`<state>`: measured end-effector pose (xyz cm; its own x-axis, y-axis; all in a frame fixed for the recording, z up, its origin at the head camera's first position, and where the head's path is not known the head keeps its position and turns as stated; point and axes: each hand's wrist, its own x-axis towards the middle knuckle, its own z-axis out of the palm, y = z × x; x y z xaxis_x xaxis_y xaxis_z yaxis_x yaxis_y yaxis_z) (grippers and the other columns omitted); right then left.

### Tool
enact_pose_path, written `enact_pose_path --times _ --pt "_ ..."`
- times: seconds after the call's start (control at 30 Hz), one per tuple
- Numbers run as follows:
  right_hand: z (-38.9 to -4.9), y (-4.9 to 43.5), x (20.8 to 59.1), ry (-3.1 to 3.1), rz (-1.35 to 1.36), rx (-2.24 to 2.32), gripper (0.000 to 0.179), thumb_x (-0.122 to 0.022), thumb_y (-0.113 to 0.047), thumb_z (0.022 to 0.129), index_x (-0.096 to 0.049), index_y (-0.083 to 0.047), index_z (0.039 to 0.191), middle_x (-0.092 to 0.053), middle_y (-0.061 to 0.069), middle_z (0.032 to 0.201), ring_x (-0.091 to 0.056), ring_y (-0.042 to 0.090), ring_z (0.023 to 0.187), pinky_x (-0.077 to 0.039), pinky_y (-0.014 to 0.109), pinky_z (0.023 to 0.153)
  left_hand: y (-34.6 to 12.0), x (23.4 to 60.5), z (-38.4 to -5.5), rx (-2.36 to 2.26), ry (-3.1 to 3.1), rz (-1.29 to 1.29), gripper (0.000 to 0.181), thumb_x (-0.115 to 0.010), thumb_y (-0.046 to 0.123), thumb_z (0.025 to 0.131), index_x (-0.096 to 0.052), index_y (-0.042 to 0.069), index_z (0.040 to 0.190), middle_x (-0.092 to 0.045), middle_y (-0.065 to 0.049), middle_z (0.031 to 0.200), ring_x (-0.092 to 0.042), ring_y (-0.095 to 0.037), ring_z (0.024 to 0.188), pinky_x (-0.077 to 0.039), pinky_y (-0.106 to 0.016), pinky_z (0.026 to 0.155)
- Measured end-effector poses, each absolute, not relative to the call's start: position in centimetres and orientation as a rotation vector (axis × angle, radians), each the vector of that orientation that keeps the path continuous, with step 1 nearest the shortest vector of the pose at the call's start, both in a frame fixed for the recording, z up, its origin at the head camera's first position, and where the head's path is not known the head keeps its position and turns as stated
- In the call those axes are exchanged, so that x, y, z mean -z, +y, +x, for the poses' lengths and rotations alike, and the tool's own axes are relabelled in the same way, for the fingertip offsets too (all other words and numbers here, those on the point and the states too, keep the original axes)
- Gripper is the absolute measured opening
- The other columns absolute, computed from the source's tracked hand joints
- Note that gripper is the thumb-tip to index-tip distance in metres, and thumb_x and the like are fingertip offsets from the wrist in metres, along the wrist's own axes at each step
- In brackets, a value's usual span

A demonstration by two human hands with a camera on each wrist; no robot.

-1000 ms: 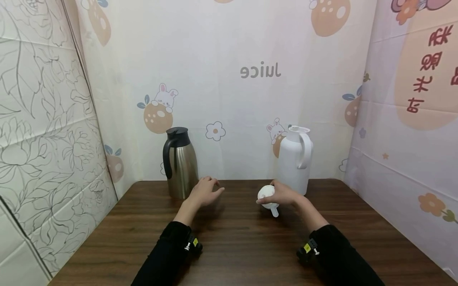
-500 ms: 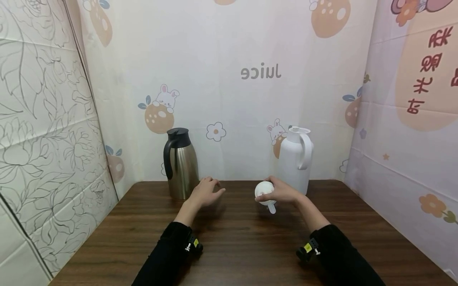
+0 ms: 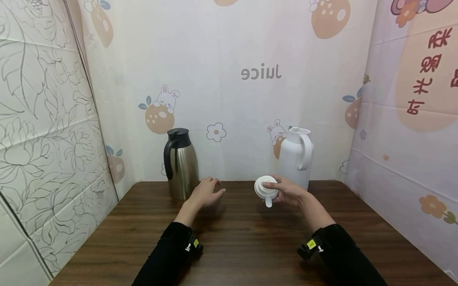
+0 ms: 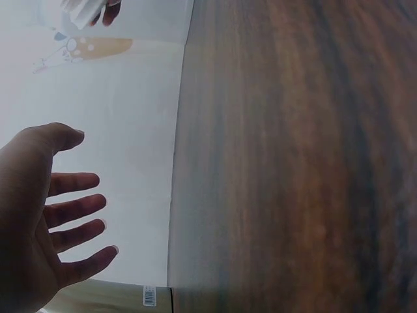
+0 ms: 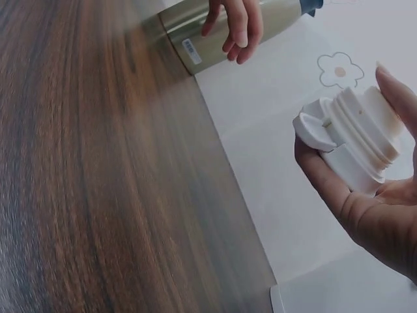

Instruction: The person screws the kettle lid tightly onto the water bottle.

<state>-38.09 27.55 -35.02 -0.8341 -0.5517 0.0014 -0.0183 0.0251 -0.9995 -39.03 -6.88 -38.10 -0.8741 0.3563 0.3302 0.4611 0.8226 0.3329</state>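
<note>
In the head view my right hand holds a white screw lid above the back of the table, thumb laid across its round face. The right wrist view shows the threaded side of the lid and a small lever at its edge. Just behind that hand stands a white vacuum jug, upright, its mouth uncovered and its handle to the right. My left hand hovers with loose, bent fingers beside a steel vacuum jug and holds nothing. This jug wears a black lid and a black handle.
Both jugs stand near the back edge of the dark wooden table. A patterned curtain hangs right behind it, with more printed cloth on the left and right sides.
My right hand has raised the lid slightly and turned it, so its threaded side now faces up and its lever points toward me. The left hand stays put.
</note>
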Motion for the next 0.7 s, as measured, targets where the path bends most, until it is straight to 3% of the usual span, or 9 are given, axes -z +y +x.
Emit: enact_pose_path --times 0.17,0.23,0.4,0.5,0.6,0.7 --pt "-38.03 27.74 34.78 1.825 -0.575 1.934 0.036 -0.046 -0.024 0.115 -0.044 -0.002 0.143 -0.073 0.009 0.115 -0.075 0.025 0.101 -0.062 0.043 0.085 -6.9 38.1 -39.08 0.578 -2.758 -0.621 0.045 -0.058 0.046 0.109 -0.067 0.009 0.132 -0.063 -0.01 0.129 -0.058 -0.03 0.122 -0.05 -0.047 0.102" --pt "-38.03 27.87 34.72 1.759 -0.567 1.974 0.04 -0.04 -0.029 0.117 -0.041 -0.002 0.145 -0.072 0.01 0.118 -0.074 0.027 0.104 -0.061 0.044 0.088 -6.9 38.08 -39.13 0.578 -2.757 -0.626 0.044 -0.059 0.045 0.108 -0.067 0.008 0.132 -0.063 -0.01 0.129 -0.058 -0.03 0.122 -0.05 -0.047 0.102" --pt "-38.06 28.37 34.58 1.546 -0.557 2.071 0.064 -0.028 -0.041 0.117 -0.009 -0.001 0.164 -0.054 0.019 0.141 -0.067 0.033 0.119 -0.055 0.055 0.1 -6.85 38.07 -39.14 0.583 -2.756 -0.639 0.043 -0.06 0.043 0.108 -0.067 0.007 0.13 -0.063 -0.011 0.129 -0.058 -0.032 0.122 -0.05 -0.049 0.102" --pt "-38.05 28.54 34.53 1.47 -0.567 2.095 0.067 -0.022 -0.037 0.118 0.007 0.001 0.165 -0.036 0.026 0.154 -0.061 0.035 0.127 -0.045 0.063 0.109 -6.86 38.14 -39.08 0.572 -2.762 -0.638 0.042 -0.059 0.043 0.108 -0.068 0.008 0.13 -0.062 -0.011 0.129 -0.058 -0.031 0.122 -0.05 -0.049 0.102" --pt "-38.04 28.5 34.57 1.452 -0.565 2.115 0.063 -0.019 -0.029 0.117 0.007 0.003 0.165 -0.034 0.028 0.154 -0.059 0.035 0.128 -0.042 0.064 0.111 -6.89 38.12 -38.9 0.57 -2.763 -0.641 0.04 -0.059 0.042 0.109 -0.068 0.009 0.13 -0.062 -0.011 0.129 -0.058 -0.032 0.122 -0.05 -0.049 0.102" --pt "-37.91 28.38 34.51 1.446 -0.543 2.143 0.056 -0.021 -0.028 0.117 -0.008 0.0 0.164 -0.049 0.023 0.143 -0.061 0.034 0.123 -0.053 0.055 0.101 -6.9 38.11 -38.82 0.576 -2.763 -0.644 0.04 -0.059 0.041 0.109 -0.068 0.009 0.13 -0.062 -0.011 0.129 -0.058 -0.032 0.123 -0.05 -0.05 0.103"
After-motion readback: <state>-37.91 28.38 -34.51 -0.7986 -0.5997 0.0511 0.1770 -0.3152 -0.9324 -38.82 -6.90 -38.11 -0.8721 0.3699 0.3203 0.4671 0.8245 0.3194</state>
